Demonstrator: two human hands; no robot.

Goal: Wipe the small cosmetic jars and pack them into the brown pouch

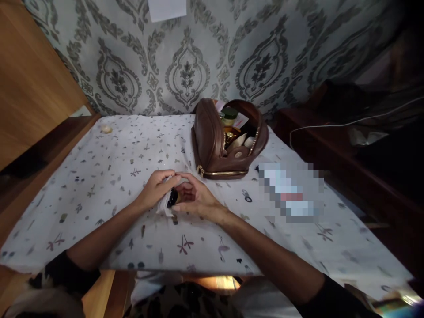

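Observation:
Near the middle of the patterned white cloth, my two hands meet around a small dark-capped container [172, 197]. My left hand [158, 189] is closed on a crumpled white tissue [163, 206] that lies against the container's left side. From the right, my right hand [198, 198] curls its fingers and thumb around the container, whose body is mostly hidden. Just beyond my hands stands an unzipped brown bag [210, 137], with a green-lidded jar [229, 115] and several other small items inside.
A pixelated flat object [289, 192] lies on the cloth [132, 145] to the right. A small pale item [106, 129] rests at the far left. Wooden furniture [36, 79] borders the left side, and a white cable [351, 120] runs over dark furniture at right.

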